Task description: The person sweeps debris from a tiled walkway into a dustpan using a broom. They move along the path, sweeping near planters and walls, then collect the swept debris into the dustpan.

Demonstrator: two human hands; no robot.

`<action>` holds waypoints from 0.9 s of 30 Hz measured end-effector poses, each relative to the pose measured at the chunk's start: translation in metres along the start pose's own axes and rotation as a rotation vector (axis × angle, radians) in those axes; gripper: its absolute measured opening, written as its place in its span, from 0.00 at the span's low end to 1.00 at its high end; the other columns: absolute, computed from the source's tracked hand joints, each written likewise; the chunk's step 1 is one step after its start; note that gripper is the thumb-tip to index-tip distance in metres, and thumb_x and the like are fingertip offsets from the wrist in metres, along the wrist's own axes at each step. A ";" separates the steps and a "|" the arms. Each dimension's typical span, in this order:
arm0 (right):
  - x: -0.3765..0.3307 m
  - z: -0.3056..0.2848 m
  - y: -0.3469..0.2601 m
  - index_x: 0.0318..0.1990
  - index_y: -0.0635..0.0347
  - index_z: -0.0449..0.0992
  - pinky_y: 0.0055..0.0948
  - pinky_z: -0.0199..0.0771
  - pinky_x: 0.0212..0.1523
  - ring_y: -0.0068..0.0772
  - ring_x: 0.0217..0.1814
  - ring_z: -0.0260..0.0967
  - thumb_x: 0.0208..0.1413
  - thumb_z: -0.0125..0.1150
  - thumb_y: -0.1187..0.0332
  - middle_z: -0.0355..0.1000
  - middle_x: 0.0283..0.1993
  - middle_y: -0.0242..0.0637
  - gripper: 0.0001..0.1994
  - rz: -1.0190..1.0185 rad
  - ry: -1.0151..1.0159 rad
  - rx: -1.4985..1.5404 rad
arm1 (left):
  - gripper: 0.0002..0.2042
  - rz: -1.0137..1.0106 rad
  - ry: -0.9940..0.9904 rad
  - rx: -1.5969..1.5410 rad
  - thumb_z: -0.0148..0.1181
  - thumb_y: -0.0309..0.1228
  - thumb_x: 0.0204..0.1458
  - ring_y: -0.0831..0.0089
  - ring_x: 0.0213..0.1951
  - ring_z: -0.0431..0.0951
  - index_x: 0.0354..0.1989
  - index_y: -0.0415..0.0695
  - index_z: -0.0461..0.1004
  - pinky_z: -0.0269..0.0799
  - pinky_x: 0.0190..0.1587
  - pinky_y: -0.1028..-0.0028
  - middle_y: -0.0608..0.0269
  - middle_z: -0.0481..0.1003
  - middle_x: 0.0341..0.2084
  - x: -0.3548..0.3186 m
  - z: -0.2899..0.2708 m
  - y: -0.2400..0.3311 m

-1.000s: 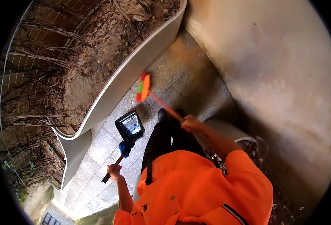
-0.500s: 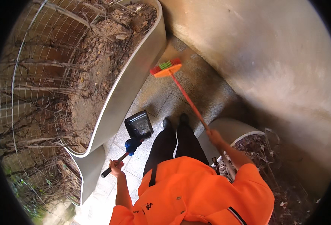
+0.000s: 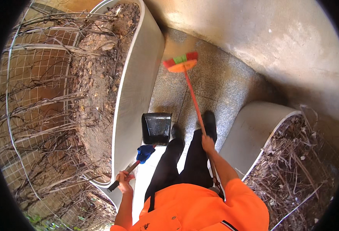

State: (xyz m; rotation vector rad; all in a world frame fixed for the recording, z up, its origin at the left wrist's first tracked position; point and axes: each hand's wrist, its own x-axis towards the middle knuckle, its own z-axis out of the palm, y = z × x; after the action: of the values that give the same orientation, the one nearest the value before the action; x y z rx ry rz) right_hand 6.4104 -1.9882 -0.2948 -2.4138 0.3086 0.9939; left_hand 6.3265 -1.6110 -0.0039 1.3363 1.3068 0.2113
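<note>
Head view: broom (image 3: 193,98) & dustpan (image 3: 156,130) held, one per hand

Broom's red handle is clasped partway along by R hand (image 3: 207,144), fingers wrapped round; its orange head (image 3: 182,67), w/ red & green bristles (image 3: 180,59), is held beyond the dark shoes (image 3: 210,122), over grey paved floor (image 3: 231,90) (contact can't be told). Black dustpan is placed near L shoe, btwn it & curved pale planter (image 3: 136,88). Pan's stick (image 3: 133,166) is grasped near its end by L hand (image 3: 124,181); blue cloth (image 3: 144,153) is bunched round it, btwn hand & pan. Orange shirt (image 3: 200,208) is worn. 2nd planter (image 3: 246,131), filled w/ dry twigs (image 3: 288,165), is seen on R.
</note>
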 end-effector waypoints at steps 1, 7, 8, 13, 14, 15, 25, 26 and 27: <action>0.023 -0.033 -0.051 0.32 0.65 0.70 0.49 0.68 0.38 0.59 0.38 0.67 0.57 0.39 0.55 0.69 0.36 0.55 0.20 0.092 -0.025 0.121 | 0.14 0.026 -0.018 -0.011 0.47 0.36 0.54 0.70 0.16 0.71 0.19 0.43 0.60 0.73 0.20 0.72 0.60 0.68 0.21 0.007 -0.005 -0.009; 0.130 -0.069 -0.125 0.25 0.66 0.65 0.39 0.66 0.15 0.43 0.15 0.65 0.56 0.42 0.54 0.65 0.16 0.44 0.20 0.001 0.084 0.479 | 0.13 0.091 -0.159 0.051 0.47 0.36 0.54 0.72 0.17 0.72 0.25 0.38 0.66 0.73 0.21 0.73 0.61 0.68 0.21 0.021 0.002 -0.006; 0.116 -0.082 -0.159 0.23 0.64 0.63 0.35 0.63 0.11 0.37 0.11 0.62 0.55 0.42 0.54 0.63 0.14 0.40 0.20 0.077 -0.003 0.657 | 0.13 0.060 -0.134 0.043 0.47 0.36 0.54 0.72 0.17 0.72 0.25 0.38 0.66 0.73 0.21 0.73 0.61 0.68 0.21 0.017 -0.008 -0.019; 0.029 -0.157 -0.168 0.19 0.58 0.61 0.25 0.52 0.05 0.23 0.06 0.51 0.54 0.44 0.50 0.55 0.10 0.29 0.21 0.174 -0.213 1.012 | 0.13 0.011 -0.088 -0.013 0.48 0.36 0.53 0.72 0.15 0.71 0.25 0.37 0.66 0.73 0.19 0.74 0.60 0.67 0.19 0.013 -0.024 -0.029; 0.012 -0.164 -0.155 0.18 0.57 0.61 0.25 0.52 0.05 0.22 0.06 0.51 0.54 0.45 0.50 0.54 0.09 0.28 0.21 0.206 -0.162 0.903 | 0.13 0.003 -0.095 -0.027 0.49 0.36 0.53 0.72 0.15 0.71 0.25 0.37 0.66 0.73 0.19 0.74 0.60 0.67 0.19 0.017 -0.023 -0.031; -0.011 -0.174 -0.144 0.14 0.55 0.60 0.30 0.51 0.06 0.29 0.05 0.52 0.53 0.42 0.48 0.55 0.08 0.32 0.23 0.191 -0.179 0.875 | 0.12 0.014 -0.086 -0.046 0.49 0.35 0.53 0.72 0.15 0.71 0.25 0.38 0.66 0.73 0.19 0.74 0.60 0.67 0.20 0.018 -0.023 -0.035; 0.056 -0.085 -0.044 0.26 0.63 0.66 0.46 0.68 0.23 0.54 0.26 0.69 0.55 0.37 0.65 0.69 0.22 0.53 0.14 -0.327 0.090 -0.440 | 0.12 0.015 -0.062 -0.145 0.50 0.35 0.53 0.71 0.15 0.71 0.25 0.38 0.67 0.73 0.19 0.74 0.60 0.69 0.21 0.004 -0.005 -0.041; 0.079 -0.106 -0.090 0.25 0.63 0.67 0.46 0.68 0.21 0.55 0.23 0.68 0.56 0.36 0.64 0.68 0.20 0.53 0.15 -0.296 0.014 -0.301 | 0.12 0.039 -0.050 -0.148 0.50 0.35 0.53 0.71 0.15 0.71 0.25 0.38 0.67 0.73 0.19 0.74 0.60 0.69 0.21 -0.002 -0.007 -0.041; 0.099 -0.116 -0.136 0.23 0.64 0.67 0.43 0.66 0.19 0.50 0.19 0.67 0.56 0.38 0.64 0.67 0.17 0.49 0.16 -0.209 -0.014 -0.008 | 0.12 0.012 -0.033 -0.150 0.50 0.35 0.53 0.71 0.15 0.72 0.25 0.38 0.67 0.73 0.19 0.74 0.60 0.69 0.21 -0.004 -0.007 -0.041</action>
State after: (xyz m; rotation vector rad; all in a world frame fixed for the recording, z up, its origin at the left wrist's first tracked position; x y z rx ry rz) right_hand 6.6014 -1.9369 -0.2444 -2.3871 0.0460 0.9188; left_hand 6.2981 -1.6233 -0.0319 1.2162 1.2308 0.2885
